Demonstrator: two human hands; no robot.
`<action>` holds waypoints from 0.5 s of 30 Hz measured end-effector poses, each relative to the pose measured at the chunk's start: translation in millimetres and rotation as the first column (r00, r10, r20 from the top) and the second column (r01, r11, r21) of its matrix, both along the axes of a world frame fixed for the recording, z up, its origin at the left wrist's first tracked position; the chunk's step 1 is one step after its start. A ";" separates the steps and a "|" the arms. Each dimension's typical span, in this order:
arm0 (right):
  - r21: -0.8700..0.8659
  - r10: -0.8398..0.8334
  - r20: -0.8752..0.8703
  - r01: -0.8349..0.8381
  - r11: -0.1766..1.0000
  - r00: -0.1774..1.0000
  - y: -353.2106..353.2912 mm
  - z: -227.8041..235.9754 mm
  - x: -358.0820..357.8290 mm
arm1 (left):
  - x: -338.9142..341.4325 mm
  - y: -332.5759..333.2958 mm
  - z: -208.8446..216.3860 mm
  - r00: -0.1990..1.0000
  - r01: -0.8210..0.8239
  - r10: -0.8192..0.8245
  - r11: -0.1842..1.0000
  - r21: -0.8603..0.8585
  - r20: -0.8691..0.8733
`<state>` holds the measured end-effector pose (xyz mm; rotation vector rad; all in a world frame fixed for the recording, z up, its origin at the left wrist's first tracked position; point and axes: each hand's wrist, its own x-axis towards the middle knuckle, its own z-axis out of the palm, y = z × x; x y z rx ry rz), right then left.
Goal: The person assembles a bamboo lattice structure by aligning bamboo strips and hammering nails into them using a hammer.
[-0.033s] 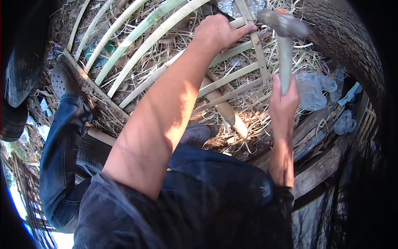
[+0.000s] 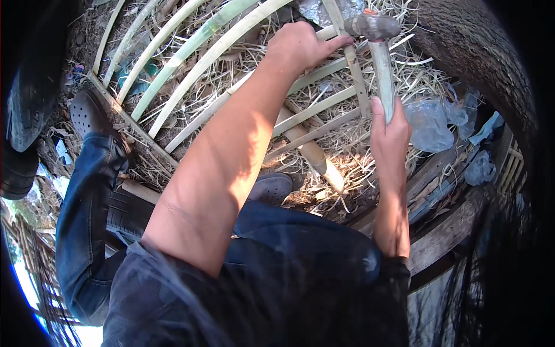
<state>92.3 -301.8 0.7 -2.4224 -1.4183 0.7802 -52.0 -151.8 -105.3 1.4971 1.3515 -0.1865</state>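
Hammer, grey-headed with a pale handle, sits gripped in your right hand; your left hand beside its head pinches a bamboo slat.

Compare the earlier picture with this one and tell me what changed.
Nothing visibly changed. The right hand grips the hammer by its handle, head raised over the bamboo frame; the left hand rests on a slat beside the hammer head.

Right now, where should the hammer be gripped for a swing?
Grip the hammer low on its pale handle, where the right hand holds it, coming from below: the handle stands upright, its heavy head on top beside the left hand on the bamboo slat.
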 end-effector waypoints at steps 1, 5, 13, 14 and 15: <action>0.009 0.004 0.003 -0.004 1.000 1.000 -0.8 7.5 -0.7 | 0.7 -2.5 0.7 1.000 -0.004 0.004 1.000 0.009 0.003; 0.190 -0.140 -0.094 0.156 0.969 0.986 -11.8 16.8 -9.2 | -1.5 -4.8 0.4 1.000 -0.018 0.017 0.995 0.102 0.011; 0.202 -0.070 -0.069 0.083 0.976 0.995 -14.3 13.8 -8.1 | 2.6 -3.2 12.2 1.000 -0.024 0.024 0.999 0.021 0.005; 0.091 -0.029 -0.031 0.032 0.995 0.999 -4.8 8.0 -5.6 | -1.6 -0.1 11.7 1.000 -0.020 0.020 1.000 -0.019 0.007; -0.022 0.015 0.003 -0.015 1.000 1.000 0.0 7.0 -4.5 | -5.1 1.1 11.9 1.000 -0.014 0.015 0.998 -0.059 0.010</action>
